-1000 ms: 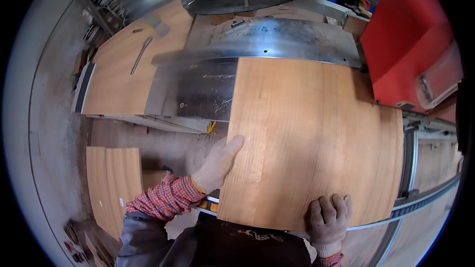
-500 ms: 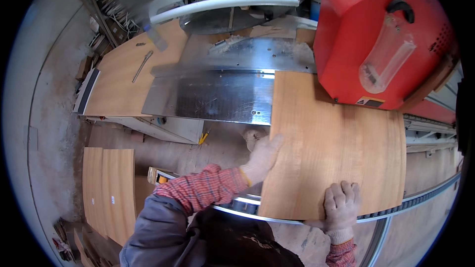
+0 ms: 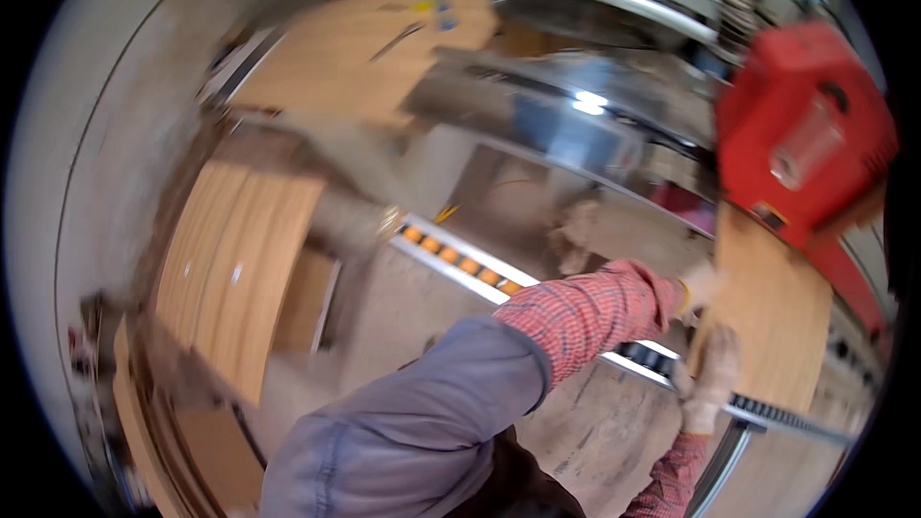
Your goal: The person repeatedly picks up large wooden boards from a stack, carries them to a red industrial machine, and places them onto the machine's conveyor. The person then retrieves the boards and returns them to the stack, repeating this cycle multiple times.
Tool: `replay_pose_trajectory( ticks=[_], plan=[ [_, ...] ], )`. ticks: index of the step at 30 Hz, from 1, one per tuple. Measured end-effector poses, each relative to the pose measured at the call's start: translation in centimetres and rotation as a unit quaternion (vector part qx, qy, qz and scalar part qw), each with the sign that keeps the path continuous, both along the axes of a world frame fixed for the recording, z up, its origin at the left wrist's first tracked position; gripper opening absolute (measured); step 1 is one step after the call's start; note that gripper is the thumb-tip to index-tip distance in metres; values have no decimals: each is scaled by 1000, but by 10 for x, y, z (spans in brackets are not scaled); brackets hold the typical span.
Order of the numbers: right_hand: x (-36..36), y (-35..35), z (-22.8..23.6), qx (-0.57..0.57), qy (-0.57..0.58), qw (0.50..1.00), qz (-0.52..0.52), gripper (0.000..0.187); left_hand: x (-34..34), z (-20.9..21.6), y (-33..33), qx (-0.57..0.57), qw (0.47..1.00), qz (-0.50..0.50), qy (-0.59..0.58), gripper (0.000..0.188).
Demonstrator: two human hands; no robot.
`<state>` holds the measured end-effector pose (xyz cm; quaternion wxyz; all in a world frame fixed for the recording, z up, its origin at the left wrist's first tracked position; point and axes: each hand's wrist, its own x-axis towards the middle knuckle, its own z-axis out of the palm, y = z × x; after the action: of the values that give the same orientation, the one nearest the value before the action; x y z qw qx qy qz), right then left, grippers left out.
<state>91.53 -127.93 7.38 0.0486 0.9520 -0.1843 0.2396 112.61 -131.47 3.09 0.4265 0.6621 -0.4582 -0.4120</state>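
A light wood-grain board [image 3: 782,321] lies at the right, its far end beside or beneath a red machine hood [image 3: 811,129]. My left hand [image 3: 705,288], in a pale work glove, is at the board's left edge; motion blur hides its fingers. Closer to me, my gloved right hand [image 3: 715,364] presses on the board's near left part. Its fingers stretch along the board's edge, and the thumb stands apart to the left.
A metal machine bed [image 3: 566,125] runs left of the hood. Below it crosses a rail with orange rollers [image 3: 460,259]. Two striped wooden boards [image 3: 235,278] lean at the left. A large wooden sheet [image 3: 355,58] with a slim tool [image 3: 396,40] lies at the back left.
The board has slid right, past the hood's left side. My right hand has shifted from its near edge to its left side, closer to my left hand. The view has turned left.
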Motion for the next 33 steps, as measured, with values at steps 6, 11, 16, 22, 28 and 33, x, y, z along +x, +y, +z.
replay_pose_trajectory(
  ticks=[6, 11, 16, 22, 28, 33],
  plan=[
    [-58, -34, -25, -13, -7, 993, -117, 49, 54, 83, 246, -91, 972, 173, -131, 51],
    [-27, 33, -22, 81, -144, 954, -251, 45, 132, 4, 518, -85, 727, 388, -560, 42],
    [82, 225, -65, 39, -89, 995, -2, 30, 119, -14, 728, 145, 652, 728, -156, 47],
    [233, 486, -152, 534, 235, 800, 140, 28, 110, -106, 955, 227, 554, 797, -81, 57],
    [306, 646, -191, 531, 259, 761, 267, 25, 97, -140, 1143, 221, 469, 854, 48, 52],
    [352, 736, -178, 506, 327, 730, 322, 32, 102, -88, 1195, 261, 451, 845, 125, 56]
  ],
)
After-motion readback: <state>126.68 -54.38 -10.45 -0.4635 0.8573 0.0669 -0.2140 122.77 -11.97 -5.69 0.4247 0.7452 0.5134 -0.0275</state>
